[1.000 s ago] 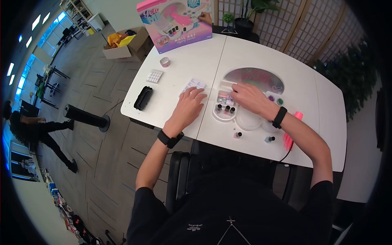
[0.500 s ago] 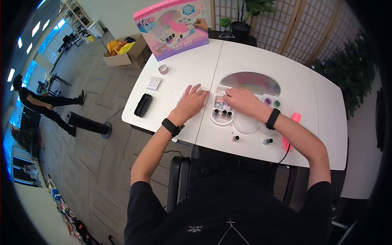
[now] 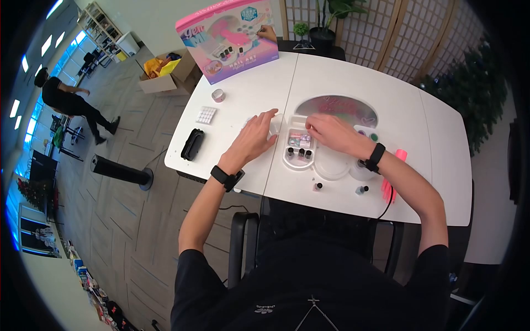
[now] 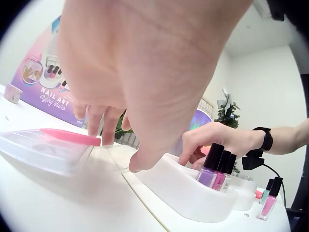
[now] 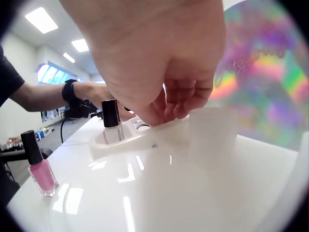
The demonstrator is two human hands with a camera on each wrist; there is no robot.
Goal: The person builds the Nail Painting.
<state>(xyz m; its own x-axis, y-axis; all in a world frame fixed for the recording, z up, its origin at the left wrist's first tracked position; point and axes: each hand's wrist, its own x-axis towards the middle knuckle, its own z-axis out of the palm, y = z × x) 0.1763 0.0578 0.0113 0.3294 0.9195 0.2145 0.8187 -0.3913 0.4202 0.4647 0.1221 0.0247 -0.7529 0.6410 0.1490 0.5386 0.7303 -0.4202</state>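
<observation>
My left hand (image 3: 253,142) hovers over a clear plastic case (image 4: 48,152), fingers extended and mostly straight. In the left wrist view a pink strip (image 4: 72,137) lies across the case, and the thumb is right at a transparent edge. My right hand (image 3: 334,134) is at the back of a white compartment tray (image 3: 292,164), fingers curled with the tips over its edge. I cannot tell whether they pinch anything. Small packets (image 3: 301,139) fill the tray's middle section. Nail polish bottles (image 4: 207,174) with black caps stand in its front.
A mirror (image 3: 337,110) stands behind the tray. Loose polish bottles (image 3: 317,187) and a pink hand form (image 3: 393,176) are nearer the front. Leftward are a white bead-like pack (image 3: 206,115), a black case (image 3: 192,144), a tape roll (image 3: 218,95) and the product box (image 3: 229,41).
My left hand has turned slightly onto its side, with a clear panel now showing beside it. My right hand has eased back, showing more of the packets. A person behind walks past.
</observation>
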